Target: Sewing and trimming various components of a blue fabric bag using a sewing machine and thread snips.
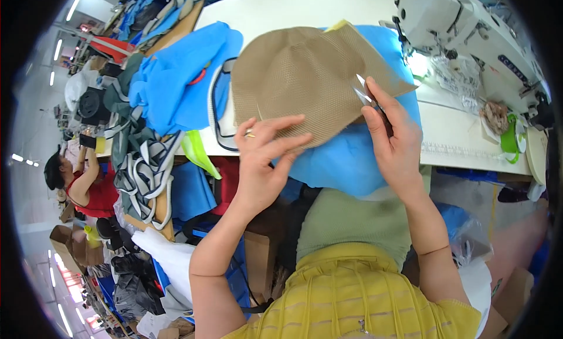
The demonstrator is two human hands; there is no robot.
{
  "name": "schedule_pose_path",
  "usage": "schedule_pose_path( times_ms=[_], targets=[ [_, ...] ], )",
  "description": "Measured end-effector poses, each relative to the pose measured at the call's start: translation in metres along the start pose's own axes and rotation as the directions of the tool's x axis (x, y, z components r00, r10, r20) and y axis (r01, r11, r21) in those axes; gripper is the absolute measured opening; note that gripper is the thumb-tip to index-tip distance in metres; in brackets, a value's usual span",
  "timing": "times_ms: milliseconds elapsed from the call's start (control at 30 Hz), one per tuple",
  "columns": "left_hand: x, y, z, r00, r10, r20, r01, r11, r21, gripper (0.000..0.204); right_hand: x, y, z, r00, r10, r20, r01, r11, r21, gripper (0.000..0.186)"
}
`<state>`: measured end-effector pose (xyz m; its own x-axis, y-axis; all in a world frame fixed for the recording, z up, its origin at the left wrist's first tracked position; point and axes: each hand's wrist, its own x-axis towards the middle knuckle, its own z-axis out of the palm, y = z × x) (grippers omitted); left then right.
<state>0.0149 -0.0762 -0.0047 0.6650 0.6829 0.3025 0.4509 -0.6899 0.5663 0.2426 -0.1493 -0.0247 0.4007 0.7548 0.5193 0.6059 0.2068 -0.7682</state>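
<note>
A tan mesh fabric piece (pixel 299 75) lies curved over a bright blue cloth (pixel 334 166) at the table's front edge. My left hand (pixel 267 154) rests on its near left edge, fingers stretched out and apart, a ring on one finger. In my right hand (pixel 394 139) is a pair of thread snips (pixel 365 94), their two blades spread and pointing up and left over the fabric's right part. Their handles are mostly hidden by my fingers.
A white sewing machine (pixel 469 40) stands at the right of the white table (pixel 264 10). Blue fabric pieces (pixel 182 75) and a heap of edged strips (pixel 149 175) lie left. A green tape roll (pixel 513 136) sits far right. Another person (pixel 94 186) works at far left.
</note>
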Motion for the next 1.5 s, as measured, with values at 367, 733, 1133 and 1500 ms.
schedule_pose_path(
  times_ms=[367, 733, 1133, 1500],
  targets=[
    [-0.005, 0.004, 0.046, 0.984, 0.092, 0.15, -0.089, 0.996, -0.026, 0.029, -0.058, 0.018, -0.045, 0.923, -0.109, 0.368, 0.293, 0.818, -0.494, 0.057],
    [-0.004, 0.002, 0.048, 0.986, 0.07, 0.153, -0.068, 0.998, -0.019, 0.03, -0.061, 0.021, -0.045, 0.924, -0.113, 0.365, 0.298, 0.811, -0.504, 0.057],
    [0.0, 0.004, 0.046, 0.984, 0.058, 0.17, -0.055, 0.998, -0.023, 0.028, -0.064, 0.023, -0.039, 0.938, -0.112, 0.327, 0.265, 0.841, -0.472, 0.059],
    [0.013, 0.009, 0.048, 0.985, 0.006, 0.173, -0.01, 1.0, 0.017, 0.018, -0.065, 0.016, -0.025, 0.967, -0.044, 0.253, 0.053, 0.998, -0.028, 0.055]
  ],
)
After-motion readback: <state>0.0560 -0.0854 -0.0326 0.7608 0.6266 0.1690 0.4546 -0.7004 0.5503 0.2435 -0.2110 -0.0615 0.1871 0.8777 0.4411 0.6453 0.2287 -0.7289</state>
